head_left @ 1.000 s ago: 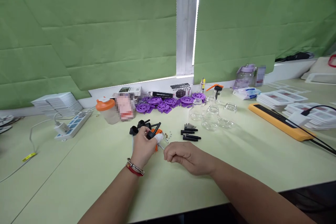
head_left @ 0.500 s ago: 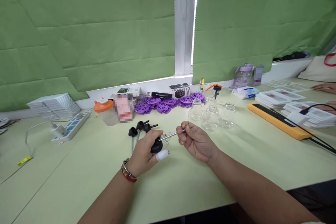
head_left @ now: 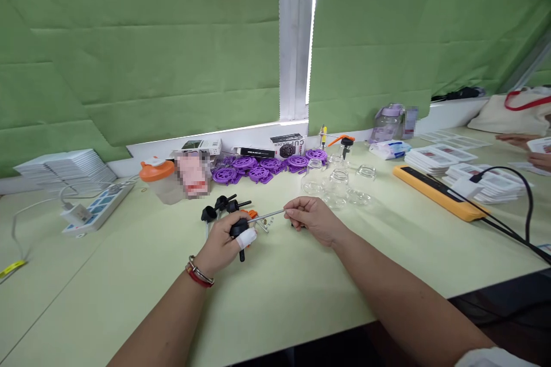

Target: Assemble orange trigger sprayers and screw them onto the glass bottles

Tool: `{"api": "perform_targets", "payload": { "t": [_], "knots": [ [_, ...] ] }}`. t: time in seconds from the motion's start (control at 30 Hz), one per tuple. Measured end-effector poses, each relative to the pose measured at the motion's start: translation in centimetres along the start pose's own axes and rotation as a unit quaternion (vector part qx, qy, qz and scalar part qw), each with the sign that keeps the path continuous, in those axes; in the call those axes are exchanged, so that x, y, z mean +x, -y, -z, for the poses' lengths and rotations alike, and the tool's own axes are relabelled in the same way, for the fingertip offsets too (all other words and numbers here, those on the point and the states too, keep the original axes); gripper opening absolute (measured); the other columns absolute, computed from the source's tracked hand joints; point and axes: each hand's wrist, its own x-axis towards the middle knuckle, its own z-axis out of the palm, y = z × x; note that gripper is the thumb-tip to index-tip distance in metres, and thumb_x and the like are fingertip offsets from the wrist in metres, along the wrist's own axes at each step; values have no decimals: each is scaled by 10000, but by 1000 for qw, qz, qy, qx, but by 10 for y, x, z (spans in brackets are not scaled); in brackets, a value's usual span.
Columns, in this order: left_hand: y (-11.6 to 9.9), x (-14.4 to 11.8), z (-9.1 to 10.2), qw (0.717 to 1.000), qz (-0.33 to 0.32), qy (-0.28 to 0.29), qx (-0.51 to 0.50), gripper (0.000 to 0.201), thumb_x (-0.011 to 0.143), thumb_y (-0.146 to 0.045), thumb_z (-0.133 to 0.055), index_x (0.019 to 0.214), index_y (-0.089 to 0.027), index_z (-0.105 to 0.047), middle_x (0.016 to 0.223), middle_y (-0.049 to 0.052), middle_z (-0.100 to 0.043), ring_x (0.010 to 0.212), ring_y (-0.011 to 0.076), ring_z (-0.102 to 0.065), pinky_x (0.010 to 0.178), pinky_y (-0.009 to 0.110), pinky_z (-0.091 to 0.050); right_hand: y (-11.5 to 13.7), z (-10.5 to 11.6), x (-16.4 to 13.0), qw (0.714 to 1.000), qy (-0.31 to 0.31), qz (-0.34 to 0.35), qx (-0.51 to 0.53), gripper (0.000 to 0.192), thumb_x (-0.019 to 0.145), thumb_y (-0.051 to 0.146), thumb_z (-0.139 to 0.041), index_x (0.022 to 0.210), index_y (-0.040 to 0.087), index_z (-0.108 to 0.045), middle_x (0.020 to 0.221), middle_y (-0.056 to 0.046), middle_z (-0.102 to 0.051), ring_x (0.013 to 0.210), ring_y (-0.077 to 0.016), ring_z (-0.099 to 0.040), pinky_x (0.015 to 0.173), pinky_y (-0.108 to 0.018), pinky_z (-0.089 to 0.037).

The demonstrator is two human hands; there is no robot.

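Head view: left hand (head_left: 224,236) closed around a black knob (head_left: 238,228), one finger bandaged. Right hand (head_left: 310,219) pinches the far end of the metal rod (head_left: 270,215) running out of that knob, probably steadying it so the two stay lined up. Both held just above the table (head_left: 301,287). More black-knobbed rods (head_left: 220,205) lie just behind the left hand. Clear glass jars (head_left: 338,188) stand beyond the right hand, look empty. Orange-lidded cup (head_left: 158,180) to the left, contents unclear. Purple discs (head_left: 262,167) sit by the wall.
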Motion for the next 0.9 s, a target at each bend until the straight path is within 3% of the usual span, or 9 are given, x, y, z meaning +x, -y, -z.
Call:
{"api": "perform_targets", "payload": {
  "t": [0.2,0.9],
  "knots": [
    [2,2,0,1000,2,8,-7,269,802,-365,-588,969,-154,-585,753,23,-588,632,128,-537,601,252,-466,1,-1,-1,999,-19,0,-35,248,636,296,-747,807,147,-646,649,5,-622,466,-54,-458,467,-218,-385],
    [4,3,-2,999,9,37,-34,237,827,-366,-556,951,-164,-557,750,18,-568,652,131,-512,617,258,-451,-1,0,1,996,-2,-6,-88,238,686,356,-681,777,149,-606,668,1,-601,469,-57,-424,435,-208,-359]
  ]
}}
